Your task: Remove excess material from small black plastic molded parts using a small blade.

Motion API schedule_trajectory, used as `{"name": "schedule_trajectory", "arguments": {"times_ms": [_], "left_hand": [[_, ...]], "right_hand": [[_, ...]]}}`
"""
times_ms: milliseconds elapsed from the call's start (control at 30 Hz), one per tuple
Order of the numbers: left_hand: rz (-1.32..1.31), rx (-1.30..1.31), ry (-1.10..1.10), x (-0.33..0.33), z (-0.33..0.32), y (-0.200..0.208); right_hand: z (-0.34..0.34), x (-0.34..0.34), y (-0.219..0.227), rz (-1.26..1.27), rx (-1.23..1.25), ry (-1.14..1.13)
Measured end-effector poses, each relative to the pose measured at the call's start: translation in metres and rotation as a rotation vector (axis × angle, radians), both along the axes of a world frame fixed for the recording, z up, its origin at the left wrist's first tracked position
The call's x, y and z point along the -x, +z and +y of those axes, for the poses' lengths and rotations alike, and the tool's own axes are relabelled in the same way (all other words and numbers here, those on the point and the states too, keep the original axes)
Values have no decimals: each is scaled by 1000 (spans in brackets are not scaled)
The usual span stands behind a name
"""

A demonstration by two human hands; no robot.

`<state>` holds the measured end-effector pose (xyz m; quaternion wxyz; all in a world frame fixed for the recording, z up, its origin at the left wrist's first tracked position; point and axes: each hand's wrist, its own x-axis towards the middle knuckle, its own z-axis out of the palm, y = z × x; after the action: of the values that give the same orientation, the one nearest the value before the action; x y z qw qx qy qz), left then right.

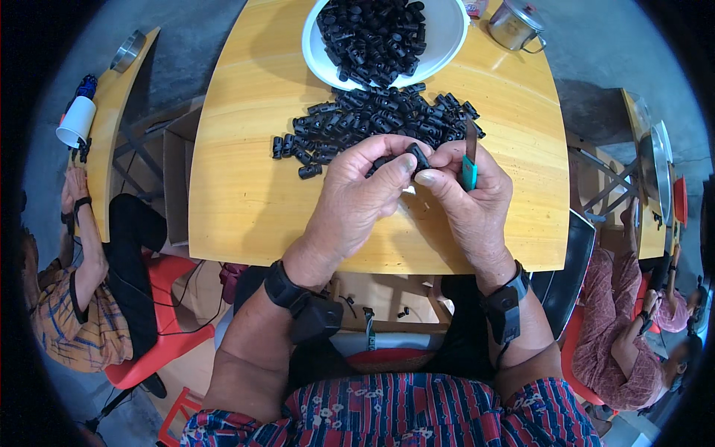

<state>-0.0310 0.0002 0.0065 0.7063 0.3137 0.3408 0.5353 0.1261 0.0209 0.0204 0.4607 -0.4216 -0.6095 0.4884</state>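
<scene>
Above the table's near half, my left hand [356, 188] pinches a small black plastic cord lock [419, 156] between thumb and fingers. The fingertips of my right hand [473, 200] close on the same piece from the other side. A small knife [469, 173] with a green handle is also tucked in my right hand, its blade pointing up and away from me. Just beyond my fingers spreads a loose pile of black cord locks [350, 119], partly hidden by my hands. Behind it, a white basin [313, 58] holds a heap of the same pieces.
A metal mug [512, 30] with a lid stands at the far right of the wooden table [246, 134]. At the left, a person sits by another table with a white cup [77, 121]. More people sit at the right, near a red container [680, 200].
</scene>
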Motion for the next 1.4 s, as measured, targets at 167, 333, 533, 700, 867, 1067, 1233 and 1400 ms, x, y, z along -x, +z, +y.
{"name": "schedule_trajectory", "arguments": {"times_ms": [167, 333, 533, 700, 867, 1067, 1233, 1400], "left_hand": [[-74, 29, -22, -1, 0, -2], [-106, 95, 38, -5, 0, -1], [-117, 106, 52, -7, 0, -5], [-119, 97, 61, -7, 0, -6], [2, 41, 104, -6, -1, 0], [297, -53, 98, -3, 1, 1], [-216, 99, 0, -5, -2, -6], [-321, 87, -111, -3, -1, -8]], "right_hand": [[0, -1, -4, -71, -98, -90], [6, 0, -5, -102, -229, -32], [6, -2, -3, -310, -414, -77], [7, -4, -9, -321, -441, -91], [7, -3, 2, -327, -327, 29], [11, -6, 1, -344, -284, 107], [8, -5, -5, 62, 57, 175], [9, -6, -5, 184, 69, 195]]}}
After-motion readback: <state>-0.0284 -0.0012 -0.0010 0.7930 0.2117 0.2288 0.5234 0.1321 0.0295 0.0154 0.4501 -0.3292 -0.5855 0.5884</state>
